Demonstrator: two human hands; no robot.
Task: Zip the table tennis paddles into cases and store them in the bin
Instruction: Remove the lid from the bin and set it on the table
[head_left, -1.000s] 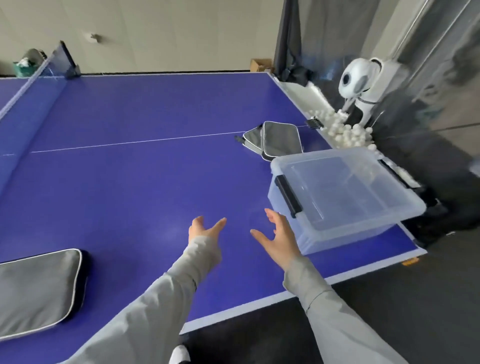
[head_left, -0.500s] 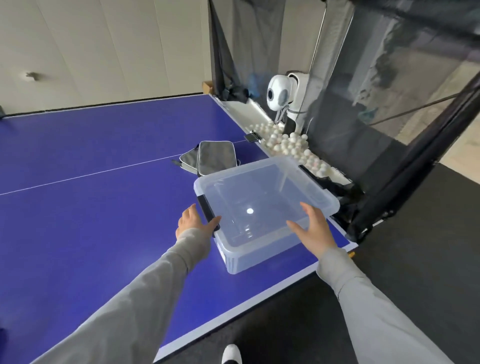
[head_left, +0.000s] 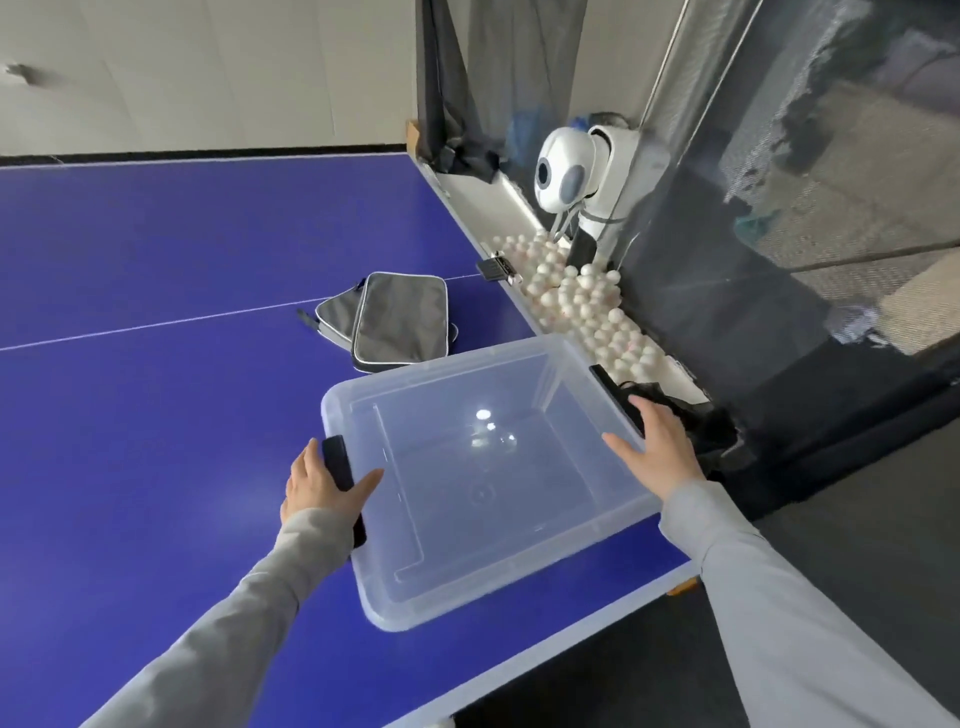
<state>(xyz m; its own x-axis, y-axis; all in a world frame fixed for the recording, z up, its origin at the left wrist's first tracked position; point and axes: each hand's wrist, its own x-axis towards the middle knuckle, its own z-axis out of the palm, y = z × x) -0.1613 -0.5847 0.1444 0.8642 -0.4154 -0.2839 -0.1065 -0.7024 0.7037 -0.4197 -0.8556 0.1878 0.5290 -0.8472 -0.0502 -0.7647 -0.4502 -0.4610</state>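
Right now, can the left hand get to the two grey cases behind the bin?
Probably yes. The left hand sits on the bin at its black latch, and only bare blue table lies between it and the grey cases. It would have to let go first.

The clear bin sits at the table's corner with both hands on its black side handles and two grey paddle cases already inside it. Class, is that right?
Not quite. In the head view the clear bin is empty; the two grey paddle cases lie on the table just behind it. The left hand and right hand are at its handles.
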